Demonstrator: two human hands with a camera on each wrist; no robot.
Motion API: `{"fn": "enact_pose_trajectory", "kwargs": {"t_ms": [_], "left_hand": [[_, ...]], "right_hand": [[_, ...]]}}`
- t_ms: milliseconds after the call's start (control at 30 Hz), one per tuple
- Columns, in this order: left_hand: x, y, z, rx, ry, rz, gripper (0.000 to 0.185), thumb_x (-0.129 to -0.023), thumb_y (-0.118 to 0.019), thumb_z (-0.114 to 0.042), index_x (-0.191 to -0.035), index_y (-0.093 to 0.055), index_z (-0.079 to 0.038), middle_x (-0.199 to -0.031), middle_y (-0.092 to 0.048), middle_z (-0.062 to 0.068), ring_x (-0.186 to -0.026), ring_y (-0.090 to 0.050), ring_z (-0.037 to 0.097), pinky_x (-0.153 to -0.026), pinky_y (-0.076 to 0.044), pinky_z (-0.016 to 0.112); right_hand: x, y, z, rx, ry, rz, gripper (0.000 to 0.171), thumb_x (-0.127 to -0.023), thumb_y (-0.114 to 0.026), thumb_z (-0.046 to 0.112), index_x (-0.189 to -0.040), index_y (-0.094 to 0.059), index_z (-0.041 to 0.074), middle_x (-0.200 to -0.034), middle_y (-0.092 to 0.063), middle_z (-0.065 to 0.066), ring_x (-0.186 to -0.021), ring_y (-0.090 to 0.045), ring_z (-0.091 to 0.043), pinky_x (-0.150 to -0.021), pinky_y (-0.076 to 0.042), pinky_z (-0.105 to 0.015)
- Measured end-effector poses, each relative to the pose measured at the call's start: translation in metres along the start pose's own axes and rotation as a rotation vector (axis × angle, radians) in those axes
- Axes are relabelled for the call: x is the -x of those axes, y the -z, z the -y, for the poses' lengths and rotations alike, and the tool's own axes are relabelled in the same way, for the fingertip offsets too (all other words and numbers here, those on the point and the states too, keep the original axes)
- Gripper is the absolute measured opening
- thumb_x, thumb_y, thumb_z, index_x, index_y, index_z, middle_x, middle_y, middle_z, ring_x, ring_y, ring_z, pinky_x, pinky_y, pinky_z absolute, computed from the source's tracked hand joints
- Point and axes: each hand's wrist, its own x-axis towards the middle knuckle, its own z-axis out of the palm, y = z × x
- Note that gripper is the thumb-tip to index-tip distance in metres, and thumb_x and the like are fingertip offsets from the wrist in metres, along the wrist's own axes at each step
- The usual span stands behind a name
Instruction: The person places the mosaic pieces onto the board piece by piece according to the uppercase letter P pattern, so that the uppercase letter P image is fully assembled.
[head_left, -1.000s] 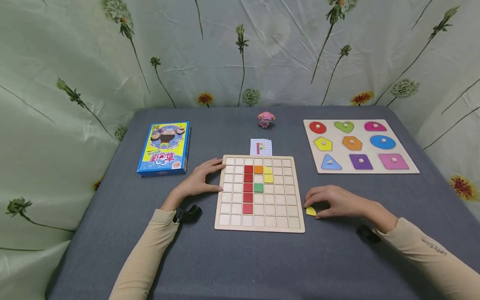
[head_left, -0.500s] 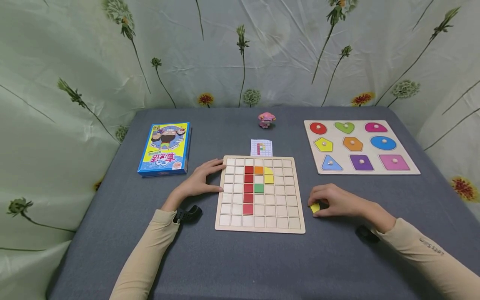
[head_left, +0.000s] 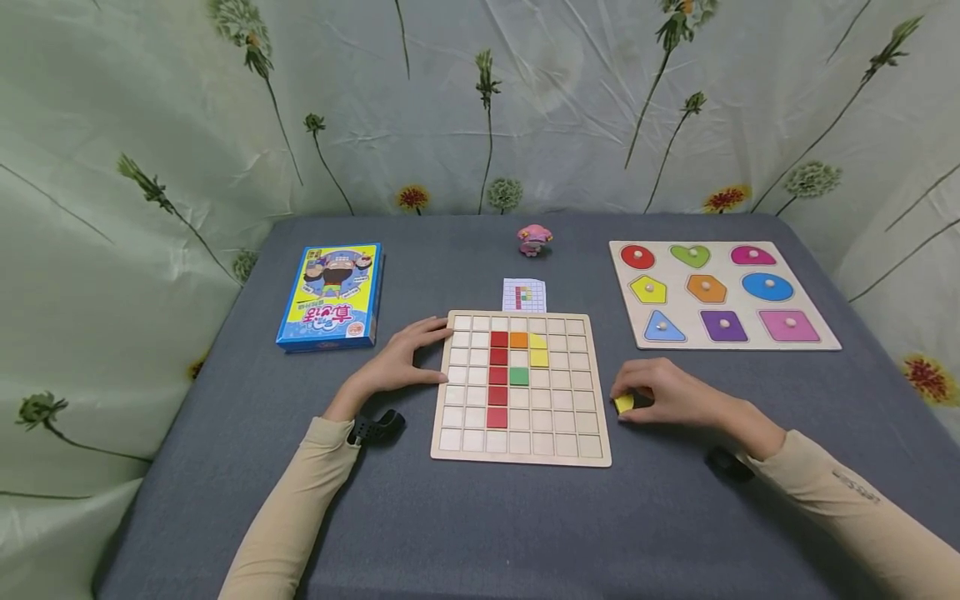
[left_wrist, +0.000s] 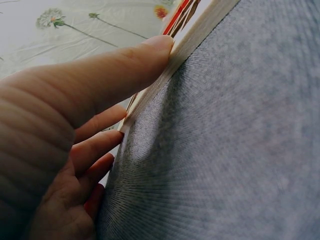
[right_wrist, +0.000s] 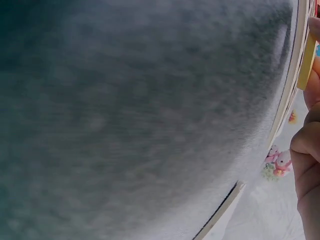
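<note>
Right hand (head_left: 671, 396) pinching yellow tile (head_left: 624, 403)
Left hand (head_left: 401, 360) (fingers spread) is pressing against the grid board (head_left: 521, 450) edge on the counter (head_left: 480, 525).

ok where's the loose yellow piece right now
In the head view, the yellow piece is pinched in the right hand, just right of the grid board.

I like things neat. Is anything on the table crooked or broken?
Nothing looks broken or spilled. The grid board lies straight, with the left hand against its edge. One yellow tile in it has a rounded corner, unlike its square neighbours. The right hand pinches a yellow piece beside the board.
</note>
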Motion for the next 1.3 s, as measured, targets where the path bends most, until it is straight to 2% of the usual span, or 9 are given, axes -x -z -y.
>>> {"fn": "enact_pose_trajectory", "kwargs": {"t_ms": [367,633,1133,1300], "left_hand": [[-0.002,0.0,0.0,-0.004,-0.008,-0.004,0.073,-0.077,-0.076,-0.025,-0.14,-0.044,-0.007,-0.152,-0.032,0.016,-0.144,-0.022,0.036,-0.112,-0.016,0.062],[-0.002,0.0,0.0,-0.006,-0.005,-0.005,0.073,-0.077,-0.076,-0.025,-0.14,-0.043,-0.007,-0.152,-0.032,0.016,-0.144,-0.022,0.036,-0.112,-0.016,0.062],[0.0,-0.001,-0.002,-0.001,-0.002,-0.003,0.073,-0.078,-0.076,-0.026,-0.14,-0.044,-0.008,-0.153,-0.032,0.015,-0.143,-0.022,0.036,-0.112,-0.016,0.062],[0.001,-0.001,-0.001,-0.012,0.003,-0.003,0.073,-0.078,-0.075,-0.027,-0.141,-0.043,-0.008,-0.152,-0.032,0.015,-0.143,-0.022,0.037,-0.111,-0.016,0.063]], "right_hand": [[-0.013,0.002,0.001,0.014,-0.017,0.014,0.02,-0.075,-0.079,0.019,-0.092,-0.071,0.014,-0.083,-0.061,0.007,-0.071,-0.049,-0.001,-0.06,-0.04,-0.012],[-0.025,-0.002,0.002,0.012,0.044,-0.01,0.021,-0.073,-0.08,0.019,-0.091,-0.07,0.013,-0.082,-0.061,0.006,-0.071,-0.05,-0.004,-0.061,-0.039,-0.012],[-0.051,-0.006,0.01,0.014,0.04,0.032,0.021,-0.075,-0.078,0.021,-0.091,-0.07,0.012,-0.086,-0.063,0.003,-0.071,-0.051,-0.007,-0.06,-0.04,-0.013],[-0.062,-0.011,0.01,0.017,0.093,0.021,0.019,-0.075,-0.079,0.019,-0.089,-0.07,0.01,-0.084,-0.063,0.003,-0.071,-0.051,-0.006,-0.062,-0.042,-0.015]]}}
